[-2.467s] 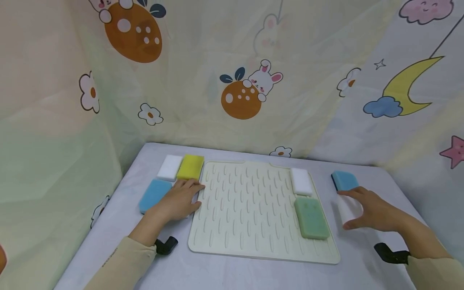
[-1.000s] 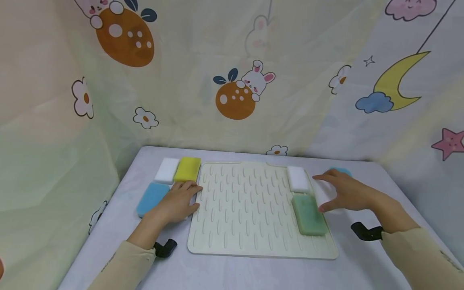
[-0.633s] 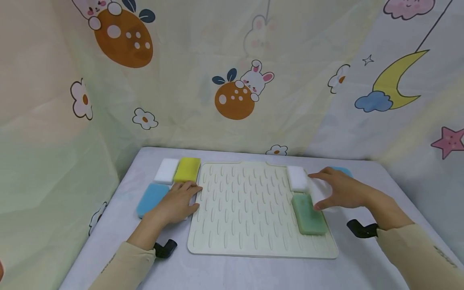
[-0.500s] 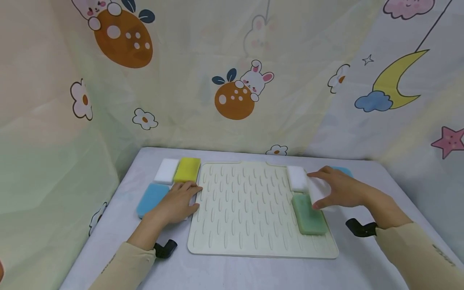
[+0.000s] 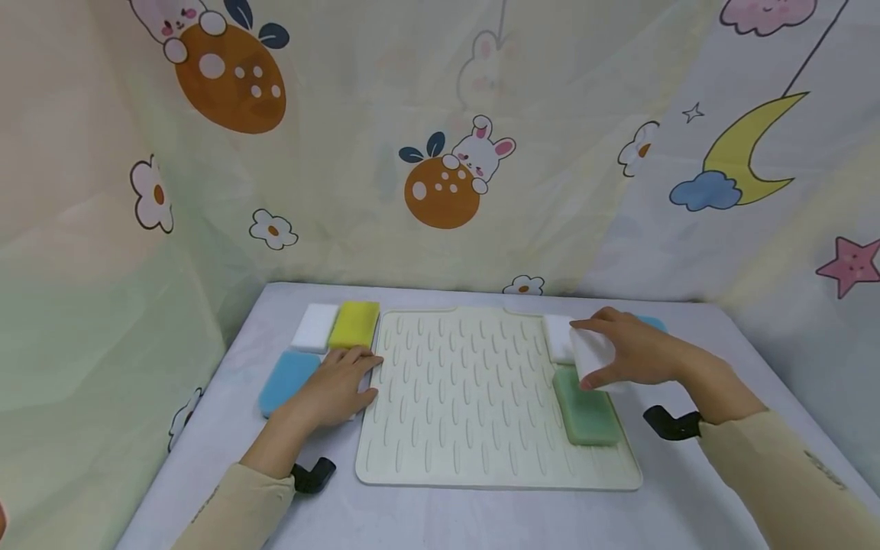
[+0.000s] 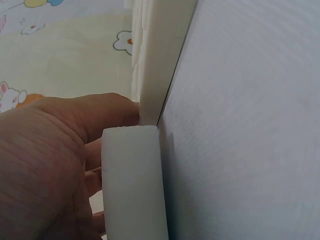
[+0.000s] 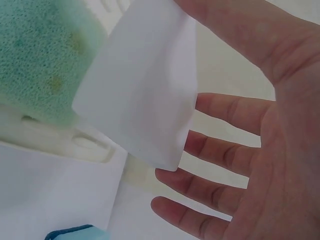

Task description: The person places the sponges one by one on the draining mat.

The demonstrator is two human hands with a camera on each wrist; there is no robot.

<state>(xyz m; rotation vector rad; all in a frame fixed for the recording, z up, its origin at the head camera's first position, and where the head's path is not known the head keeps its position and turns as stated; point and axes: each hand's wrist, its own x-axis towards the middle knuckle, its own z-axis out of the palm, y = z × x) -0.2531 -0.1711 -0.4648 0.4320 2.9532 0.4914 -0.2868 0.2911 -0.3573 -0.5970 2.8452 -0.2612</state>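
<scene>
A white-covered surface runs out of sight at its near side. On it lies a cream ridged mat. The left hand, fingers loosely spread, touches the mat's left edge, mostly hiding a white block. The right hand hides all but a sliver of blue sponge. Covering the far part of the green sponge is a white pad, pinched by the right hand over the mat's right edge. A second pad, beyond, shows only partly.

Free room along the mat up to the green sponge.
</scene>
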